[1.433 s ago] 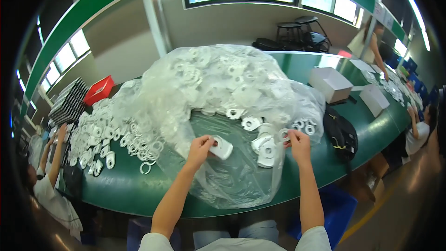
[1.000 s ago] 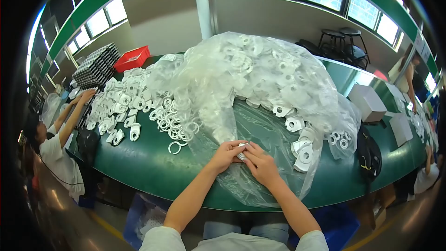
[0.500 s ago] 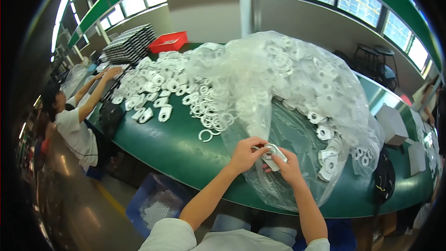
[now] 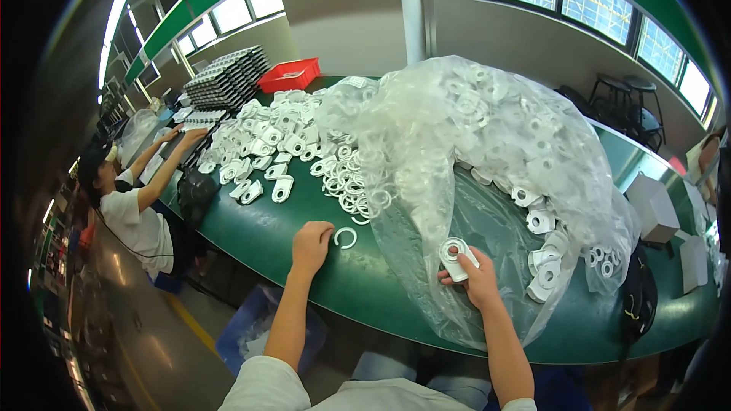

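In my right hand (image 4: 481, 278) is a white oblong plastic part (image 4: 457, 262) with a round opening, held above the clear plastic sheet. My thumb lies on its face and my fingers curl beneath. To the left, my left hand (image 4: 311, 247) is low over the green table, fingers curled together. A white open ring (image 4: 345, 238) lies right beside its fingertips; whether they grip anything is hidden. Beyond it several similar rings (image 4: 354, 190) lie in a heap. White oblong parts (image 4: 282, 188) are piled farther left.
A large clear plastic bag (image 4: 495, 122) full of white parts covers the middle of the green table (image 4: 259, 232). At the far left a co-worker's hands (image 4: 190, 137) are near black stacked trays (image 4: 226, 80). A red bin (image 4: 289, 74), white boxes (image 4: 652, 207) and a black bag (image 4: 638, 289) stand around.
My left hand has left the white part and moved left, down beside the ring. The right hand alone keeps the part, now with its round opening in plain view. The whole view has shifted slightly.
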Tool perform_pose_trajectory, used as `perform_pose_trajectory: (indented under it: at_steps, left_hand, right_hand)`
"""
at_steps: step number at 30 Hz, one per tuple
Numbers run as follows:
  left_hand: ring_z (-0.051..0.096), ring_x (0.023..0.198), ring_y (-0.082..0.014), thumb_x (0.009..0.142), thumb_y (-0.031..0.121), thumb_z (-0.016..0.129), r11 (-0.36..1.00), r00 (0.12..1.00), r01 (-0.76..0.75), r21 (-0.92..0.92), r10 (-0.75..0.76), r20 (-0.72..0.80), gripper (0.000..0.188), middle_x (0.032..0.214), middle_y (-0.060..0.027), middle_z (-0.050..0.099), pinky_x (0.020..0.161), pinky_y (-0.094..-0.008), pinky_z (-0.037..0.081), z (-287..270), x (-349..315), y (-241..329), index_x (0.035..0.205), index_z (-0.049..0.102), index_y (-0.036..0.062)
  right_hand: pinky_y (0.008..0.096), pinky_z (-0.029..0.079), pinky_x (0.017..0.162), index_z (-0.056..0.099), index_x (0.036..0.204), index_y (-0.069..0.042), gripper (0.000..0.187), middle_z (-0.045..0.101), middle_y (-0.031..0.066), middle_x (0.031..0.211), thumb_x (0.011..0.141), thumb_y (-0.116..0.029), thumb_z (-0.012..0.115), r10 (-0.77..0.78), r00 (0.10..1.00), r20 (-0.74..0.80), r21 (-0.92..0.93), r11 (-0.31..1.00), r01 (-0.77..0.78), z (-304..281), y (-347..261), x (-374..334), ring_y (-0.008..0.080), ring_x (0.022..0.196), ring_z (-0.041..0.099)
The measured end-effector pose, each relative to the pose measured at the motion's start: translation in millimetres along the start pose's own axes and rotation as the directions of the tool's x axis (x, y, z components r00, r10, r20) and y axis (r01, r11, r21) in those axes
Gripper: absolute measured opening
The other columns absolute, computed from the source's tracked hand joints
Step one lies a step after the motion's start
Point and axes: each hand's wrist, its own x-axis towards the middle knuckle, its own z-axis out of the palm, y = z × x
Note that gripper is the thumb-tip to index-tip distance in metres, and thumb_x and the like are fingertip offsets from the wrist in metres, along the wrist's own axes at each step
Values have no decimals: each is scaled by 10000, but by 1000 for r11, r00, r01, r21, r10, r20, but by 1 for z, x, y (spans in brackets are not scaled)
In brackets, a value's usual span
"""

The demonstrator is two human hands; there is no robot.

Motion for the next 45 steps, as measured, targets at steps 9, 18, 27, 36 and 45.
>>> perform_pose_trajectory:
  at_steps: [9, 18, 27, 36, 45]
  left_hand:
    - [577, 925, -266, 715, 132, 719, 982, 963, -189, -20, 189, 190, 227, 948, -79, 658, 806, -349, 471, -14, -10, 35, 919, 666, 48]
    - [619, 683, -157, 896, 25, 483, 941, 999, -38, -336, 23, -48, 158, 728, -92, 628, 644, -260, 474, -1, 15, 55, 978, 615, -1]
    - [475, 492, -57, 882, 38, 552, 645, 897, 247, -724, 131, 423, 137, 692, -14, 563, 443, -215, 376, 72, 43, 167, 996, 627, 27]
    - [550, 581, -130, 782, 18, 648, 747, 961, -98, -658, 243, 132, 95, 740, -62, 598, 517, -243, 409, 96, 29, 177, 873, 673, 20]
    - [582, 618, -161, 765, 9, 661, 757, 958, -164, -633, 275, 80, 118, 756, -75, 614, 548, -256, 441, 103, 21, 180, 882, 673, 18]
  right_hand:
    - [324, 574, 608, 489, 1137, 34, 277, 614, 158, 971, 946, -164, 459, 28, 999, -15, 19, 999, -28, -1, -4, -3, 252, 765, 662]
    - [407, 578, 688, 476, 1160, 46, 405, 603, 186, 1029, 982, -303, 375, 66, 997, -33, 197, 979, -59, -4, -1, 4, 314, 820, 650]
    - [414, 568, 716, 454, 1187, 21, 418, 595, 185, 1044, 988, -327, 335, 77, 997, 2, 199, 977, -76, -5, -4, 3, 323, 827, 645]
    - [413, 574, 714, 447, 1178, 13, 402, 601, 192, 1011, 992, -326, 340, 102, 994, 50, 209, 972, -110, -5, -6, 3, 310, 814, 651]
    - [416, 563, 727, 441, 1200, 0, 421, 594, 187, 1043, 988, -346, 329, 98, 993, 66, 173, 979, -109, -6, -4, 3, 321, 835, 644]
